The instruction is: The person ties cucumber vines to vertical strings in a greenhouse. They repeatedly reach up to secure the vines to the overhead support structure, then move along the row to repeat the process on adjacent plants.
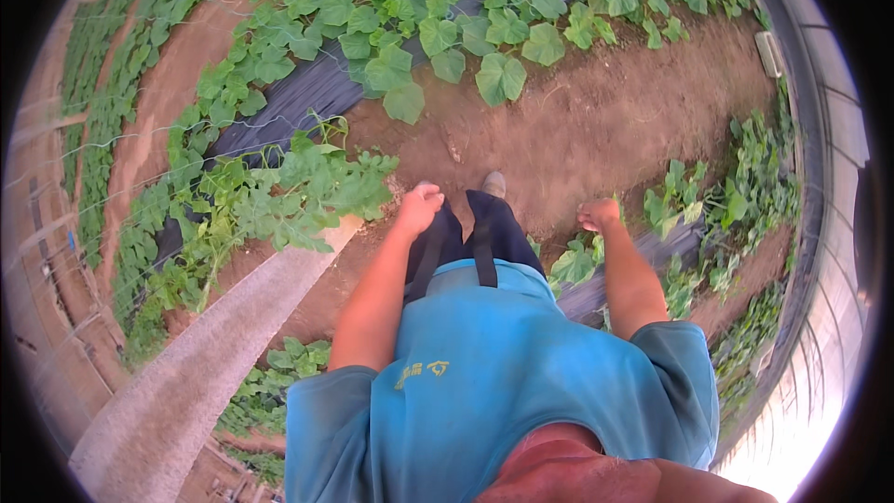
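Observation:
My left hand is in front of my left thigh, its fingers curled in, with nothing seen in them. Beside it on the left, a vine with deeply lobed leaves climbs near a pale concrete post; I see no contact between hand and leaves. Out to my right, my right hand hangs with its fingers folded into a loose fist, and nothing shows in it. Low leafy plants grow just below and beside that hand.
Ahead, broad-leaved vines spread over black plastic mulch. Bare brown soil forms a path under my feet. Thin netting strings cross the left side. A curved greenhouse wall bounds the right, with more plants along it.

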`<state>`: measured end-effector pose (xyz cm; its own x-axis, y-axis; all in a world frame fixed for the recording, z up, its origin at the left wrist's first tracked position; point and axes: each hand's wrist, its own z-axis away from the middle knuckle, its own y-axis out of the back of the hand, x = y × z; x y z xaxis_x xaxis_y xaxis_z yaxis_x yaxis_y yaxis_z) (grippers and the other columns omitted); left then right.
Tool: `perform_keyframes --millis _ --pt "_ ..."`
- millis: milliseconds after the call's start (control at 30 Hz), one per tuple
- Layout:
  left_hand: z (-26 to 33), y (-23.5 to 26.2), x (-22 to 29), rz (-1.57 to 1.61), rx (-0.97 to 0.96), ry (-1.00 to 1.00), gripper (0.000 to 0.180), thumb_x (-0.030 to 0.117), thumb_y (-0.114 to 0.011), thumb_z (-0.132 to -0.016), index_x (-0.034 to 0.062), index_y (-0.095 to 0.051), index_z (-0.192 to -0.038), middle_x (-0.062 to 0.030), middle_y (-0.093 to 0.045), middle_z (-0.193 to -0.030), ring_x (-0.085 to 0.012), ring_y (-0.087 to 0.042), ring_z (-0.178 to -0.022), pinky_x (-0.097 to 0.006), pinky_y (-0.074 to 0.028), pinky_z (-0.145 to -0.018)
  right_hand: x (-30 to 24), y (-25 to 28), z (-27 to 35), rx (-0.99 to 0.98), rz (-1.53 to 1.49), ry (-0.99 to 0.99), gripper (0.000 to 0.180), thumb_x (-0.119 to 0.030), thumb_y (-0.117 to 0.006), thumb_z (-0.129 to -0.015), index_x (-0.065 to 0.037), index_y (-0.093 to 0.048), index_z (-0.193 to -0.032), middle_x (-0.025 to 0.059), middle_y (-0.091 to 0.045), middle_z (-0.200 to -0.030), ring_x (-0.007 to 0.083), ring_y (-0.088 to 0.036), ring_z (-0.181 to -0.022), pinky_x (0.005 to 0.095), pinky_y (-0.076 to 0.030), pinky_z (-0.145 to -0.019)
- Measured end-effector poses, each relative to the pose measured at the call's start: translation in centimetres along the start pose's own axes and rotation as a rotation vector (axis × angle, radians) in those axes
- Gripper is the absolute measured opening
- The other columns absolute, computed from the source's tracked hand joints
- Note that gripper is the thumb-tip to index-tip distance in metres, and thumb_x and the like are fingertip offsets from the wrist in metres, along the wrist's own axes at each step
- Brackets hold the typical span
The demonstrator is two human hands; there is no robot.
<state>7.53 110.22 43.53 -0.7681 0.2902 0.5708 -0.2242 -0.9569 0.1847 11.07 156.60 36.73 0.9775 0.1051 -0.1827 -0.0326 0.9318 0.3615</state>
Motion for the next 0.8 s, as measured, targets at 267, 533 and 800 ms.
perform_keyframes --millis 267,533,800 --pt "-4.4 3.8 -2.1 0.149 0.050 0.215 0.041 0.021 -0.066 -0.099 0.0040 -0.059 -0.135 -0.0085 -0.070 -0.108 -0.0164 -0.067 -0.090 -0.033 -0.054 -0.073 -13.0 -5.7 1.5 -0.055 0.067 0.209 0.012 -0.006 -0.079 -0.084 0.002 -0.070 -0.083 0.0112 -0.071 -0.076 0.0193 -0.071 -0.061 0.0342 -0.057 -0.046" --pt "-11.0 10.3 -0.4 0.233 0.111 0.226 0.037 0.019 -0.067 -0.098 0.0041 -0.061 -0.132 -0.0054 -0.070 -0.106 -0.0145 -0.067 -0.084 -0.031 -0.053 -0.064 -22.6 -14.8 8.1 -0.140 0.187 0.331 0.017 -0.008 -0.079 -0.083 0.006 -0.074 -0.090 0.0104 -0.073 -0.075 0.0171 -0.071 -0.062 0.0316 -0.060 -0.051" --pt "-15.5 11.8 -0.6 0.402 0.151 0.269 0.032 0.018 -0.066 -0.099 0.0058 -0.062 -0.128 -0.0039 -0.069 -0.107 -0.0136 -0.067 -0.087 -0.030 -0.054 -0.068 -34.3 -25.5 6.5 -0.344 0.191 0.446 0.057 -0.006 -0.075 -0.084 0.006 -0.058 -0.137 0.0114 -0.073 -0.089 0.0179 -0.071 -0.069 0.0309 -0.059 -0.055"
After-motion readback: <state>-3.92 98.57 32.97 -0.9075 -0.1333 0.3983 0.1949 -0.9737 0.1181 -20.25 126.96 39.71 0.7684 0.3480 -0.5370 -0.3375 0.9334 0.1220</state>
